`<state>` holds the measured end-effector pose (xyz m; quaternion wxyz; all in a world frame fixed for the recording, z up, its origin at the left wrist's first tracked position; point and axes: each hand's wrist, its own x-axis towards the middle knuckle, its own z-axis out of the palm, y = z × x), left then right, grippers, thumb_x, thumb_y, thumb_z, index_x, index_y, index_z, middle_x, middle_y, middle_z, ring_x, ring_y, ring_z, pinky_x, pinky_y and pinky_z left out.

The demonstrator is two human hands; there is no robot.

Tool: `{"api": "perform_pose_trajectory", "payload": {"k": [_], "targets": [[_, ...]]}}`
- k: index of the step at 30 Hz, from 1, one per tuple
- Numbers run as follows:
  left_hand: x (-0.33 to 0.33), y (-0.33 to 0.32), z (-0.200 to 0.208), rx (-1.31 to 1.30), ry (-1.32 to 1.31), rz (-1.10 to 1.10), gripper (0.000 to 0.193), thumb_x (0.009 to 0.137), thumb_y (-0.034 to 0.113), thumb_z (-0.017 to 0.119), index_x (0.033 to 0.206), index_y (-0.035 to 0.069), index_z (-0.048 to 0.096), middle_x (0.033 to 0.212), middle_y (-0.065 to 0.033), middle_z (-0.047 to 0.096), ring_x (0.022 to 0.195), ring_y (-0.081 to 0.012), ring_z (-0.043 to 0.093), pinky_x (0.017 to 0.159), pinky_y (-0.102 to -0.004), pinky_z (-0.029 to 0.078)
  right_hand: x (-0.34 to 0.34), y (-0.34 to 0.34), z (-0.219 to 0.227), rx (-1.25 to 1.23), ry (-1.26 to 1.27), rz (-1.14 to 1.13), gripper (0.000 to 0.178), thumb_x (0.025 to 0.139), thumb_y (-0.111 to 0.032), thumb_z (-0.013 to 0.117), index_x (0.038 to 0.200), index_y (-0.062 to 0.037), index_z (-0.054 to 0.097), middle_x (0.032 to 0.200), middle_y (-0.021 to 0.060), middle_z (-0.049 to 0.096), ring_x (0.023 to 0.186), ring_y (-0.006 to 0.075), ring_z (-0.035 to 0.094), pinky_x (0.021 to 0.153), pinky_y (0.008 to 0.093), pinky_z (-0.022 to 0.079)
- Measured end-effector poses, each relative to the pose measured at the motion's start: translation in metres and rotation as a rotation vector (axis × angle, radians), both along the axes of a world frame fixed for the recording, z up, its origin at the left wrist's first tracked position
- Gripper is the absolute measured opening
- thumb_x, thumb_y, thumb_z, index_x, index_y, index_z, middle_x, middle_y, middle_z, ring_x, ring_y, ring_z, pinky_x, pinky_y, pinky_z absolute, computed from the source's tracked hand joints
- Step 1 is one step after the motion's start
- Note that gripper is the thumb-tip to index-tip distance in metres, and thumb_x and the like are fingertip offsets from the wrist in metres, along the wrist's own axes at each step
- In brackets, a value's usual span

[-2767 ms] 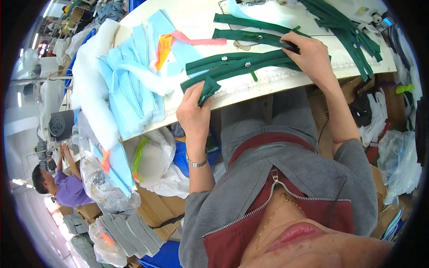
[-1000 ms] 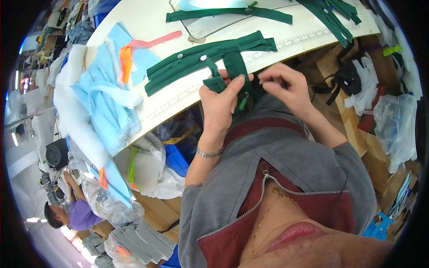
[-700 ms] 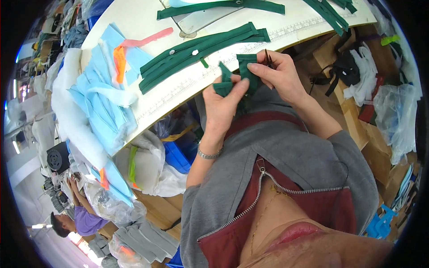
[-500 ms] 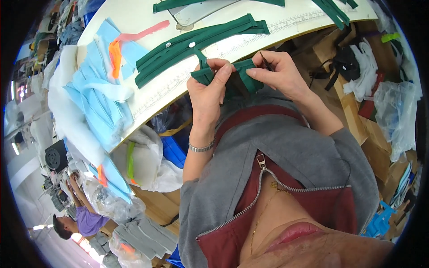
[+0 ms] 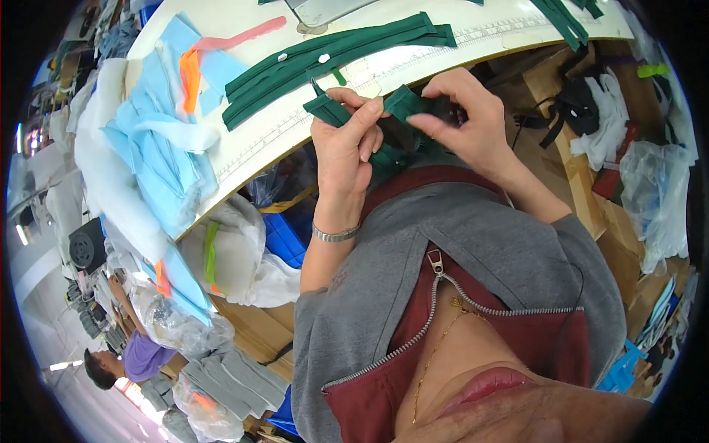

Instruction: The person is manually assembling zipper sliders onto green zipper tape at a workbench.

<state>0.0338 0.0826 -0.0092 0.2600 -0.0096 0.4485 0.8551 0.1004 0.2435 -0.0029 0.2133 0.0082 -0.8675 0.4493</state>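
Note:
A dark green fabric strip (image 5: pixel 330 110) is pinched in my left hand (image 5: pixel 347 136), thumb pressed against the fingers. Its other part, a green fabric end (image 5: pixel 408 105), rises on the right of that pinch, and more green cloth hangs below, near my lap. Just right of the green end is my right hand (image 5: pixel 473 118), thumb and forefinger spread apart beside the cloth. A small dark tool shows partly within its curled fingers; most of it is hidden. Beyond my hands, stitched green strips (image 5: pixel 332 63) with two white spots lie on the table.
The white table (image 5: pixel 273 144) has a printed ruler scale along its curved edge. Light blue fabric pieces (image 5: pixel 159 148), white wadding (image 5: pixel 111 140) and an orange strip (image 5: pixel 190 81) lie at left. Cardboard and plastic bags (image 5: pixel 653 199) stand right. A person in purple (image 5: pixel 144 358) is far left.
My right thumb and forefinger have let go of the green end and opened away from it. The dark tool has slipped mostly out of sight into my palm. My left hand keeps its pinch.

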Motion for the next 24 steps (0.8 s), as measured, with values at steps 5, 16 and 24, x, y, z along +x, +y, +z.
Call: {"api": "perform_pose_trajectory", "payload": {"k": [5, 16, 24], "targets": [[0.004, 0.004, 0.001, -0.041, 0.060, 0.013, 0.016, 0.077, 0.000, 0.062, 0.086, 0.003, 0.049, 0.071, -0.0112, 0.058, 0.036, -0.0054, 0.035, 0.038, -0.0202, 0.029, -0.006, -0.013, -0.018, 0.084, 0.207, -0.025, 0.029, 0.066, -0.015, 0.073, 0.088, -0.0051, 0.057, 0.082, 0.0071, 0.059, 0.068, 0.0222, 0.061, 0.054, 0.0301, 0.049], [0.007, 0.001, -0.010, -0.430, 0.620, -0.024, 0.014, 0.081, 0.011, 0.062, 0.088, -0.001, 0.062, 0.065, 0.0014, 0.053, 0.044, -0.0019, 0.034, 0.040, -0.0189, 0.025, 0.000, -0.001, -0.005, -0.265, -0.259, 0.186, 0.011, 0.081, -0.011, 0.060, 0.083, 0.0002, 0.059, 0.067, 0.0034, 0.060, 0.055, 0.0060, 0.052, 0.049, 0.0201, 0.038], [0.010, 0.000, -0.002, -0.247, 0.165, -0.132, 0.015, 0.086, 0.015, 0.057, 0.084, 0.000, 0.057, 0.058, 0.0014, 0.050, 0.040, -0.0024, 0.033, 0.041, -0.0190, 0.026, -0.001, 0.002, -0.012, -0.494, -0.324, 0.284, 0.016, 0.083, -0.016, 0.059, 0.080, -0.0003, 0.059, 0.068, -0.0003, 0.056, 0.062, 0.0043, 0.048, 0.057, 0.0188, 0.038]]}}
